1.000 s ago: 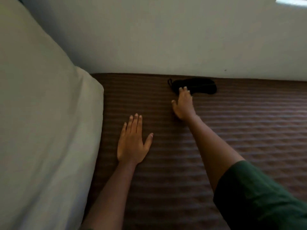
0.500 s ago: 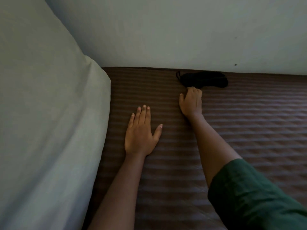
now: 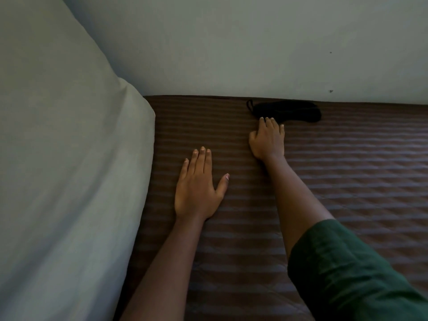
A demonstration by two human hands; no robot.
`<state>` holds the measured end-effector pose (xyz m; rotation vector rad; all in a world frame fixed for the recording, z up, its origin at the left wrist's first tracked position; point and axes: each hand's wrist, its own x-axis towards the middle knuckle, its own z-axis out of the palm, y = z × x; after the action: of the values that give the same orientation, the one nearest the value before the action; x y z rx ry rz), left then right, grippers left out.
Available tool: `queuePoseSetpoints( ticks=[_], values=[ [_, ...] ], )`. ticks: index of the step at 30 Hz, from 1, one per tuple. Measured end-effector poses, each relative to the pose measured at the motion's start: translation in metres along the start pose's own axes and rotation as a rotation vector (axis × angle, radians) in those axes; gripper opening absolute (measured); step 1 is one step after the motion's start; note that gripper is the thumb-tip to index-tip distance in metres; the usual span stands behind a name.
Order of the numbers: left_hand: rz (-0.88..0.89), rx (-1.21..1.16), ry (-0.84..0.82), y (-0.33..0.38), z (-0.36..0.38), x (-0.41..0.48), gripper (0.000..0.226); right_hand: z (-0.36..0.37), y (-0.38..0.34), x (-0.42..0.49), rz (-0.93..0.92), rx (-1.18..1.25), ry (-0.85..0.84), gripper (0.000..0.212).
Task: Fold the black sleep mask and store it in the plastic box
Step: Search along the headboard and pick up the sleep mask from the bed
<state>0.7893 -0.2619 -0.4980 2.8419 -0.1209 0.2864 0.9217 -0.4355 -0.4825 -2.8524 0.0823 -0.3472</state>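
The black sleep mask [image 3: 291,110] lies flat on the brown striped mattress [image 3: 347,177], right against the wall at the far edge, its strap looped at the left end. My right hand [image 3: 267,139] stretches toward it, palm down, fingertips touching the mask's near edge without gripping it. My left hand [image 3: 198,184] rests flat on the mattress nearer to me, fingers extended and thumb apart, holding nothing. No plastic box is in view.
A large pale pillow [image 3: 64,170] fills the left side, overlapping the mattress edge. A light wall [image 3: 231,47] rises directly behind the mask. A green sleeve [image 3: 342,274] covers my right upper arm.
My right hand pulled back from the mask half a second ago and has reached forward again so its fingertips touch the mask. The left hand stays flat. The camera has shifted left.
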Motion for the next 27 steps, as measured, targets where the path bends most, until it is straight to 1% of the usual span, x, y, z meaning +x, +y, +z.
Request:
queuePoseSetpoints(
  ticks=[3, 5, 8, 10, 11, 13, 17, 18, 20, 22, 23, 25, 27],
  values=[
    [-0.004, 0.000, -0.006, 0.000, -0.001, 0.000, 0.078, -0.002, -0.001, -0.004, -0.030, 0.115, 0.186, 0.031],
    [-0.005, -0.002, -0.006, 0.001, -0.002, 0.000, 0.078, -0.003, -0.004, -0.004, -0.023, 0.136, 0.252, 0.026],
    [-0.003, -0.006, -0.010, 0.001, -0.002, 0.000, 0.075, 0.000, -0.004, -0.003, 0.007, 0.011, 0.261, 0.032],
    [-0.002, -0.008, -0.010, 0.000, -0.002, 0.000, 0.075, 0.001, -0.001, -0.002, 0.044, -0.014, 0.229, 0.029],
    [-0.003, -0.010, -0.012, 0.000, -0.002, 0.000, 0.075, 0.000, 0.000, -0.002, 0.052, -0.002, 0.220, 0.026],
    [-0.006, -0.015, -0.015, 0.000, -0.002, -0.001, 0.074, -0.001, 0.000, -0.004, 0.027, 0.039, 0.255, 0.019],
    [-0.008, -0.032, -0.029, 0.002, -0.002, -0.001, 0.075, -0.010, -0.005, -0.021, 0.037, 0.269, 0.349, 0.021],
    [-0.010, -0.040, -0.038, 0.001, -0.003, -0.001, 0.075, -0.012, -0.006, -0.025, 0.024, 0.303, 0.343, 0.021],
    [-0.014, -0.055, -0.058, 0.002, -0.005, -0.001, 0.075, -0.014, -0.007, -0.033, -0.018, 0.362, 0.274, 0.020],
    [-0.019, -0.062, -0.091, 0.003, -0.009, -0.002, 0.075, -0.016, -0.009, -0.042, -0.043, 0.417, 0.145, 0.021],
    [-0.023, -0.068, -0.118, 0.004, -0.012, -0.002, 0.075, -0.018, -0.010, -0.048, -0.051, 0.433, 0.081, 0.026],
    [-0.033, -0.083, -0.196, 0.005, -0.018, 0.000, 0.075, -0.023, -0.008, -0.057, -0.042, 0.462, -0.020, 0.037],
    [-0.058, -0.133, -0.328, 0.004, -0.033, 0.007, 0.077, -0.036, -0.009, -0.063, -0.008, 0.470, -0.127, 0.041]
  ],
)
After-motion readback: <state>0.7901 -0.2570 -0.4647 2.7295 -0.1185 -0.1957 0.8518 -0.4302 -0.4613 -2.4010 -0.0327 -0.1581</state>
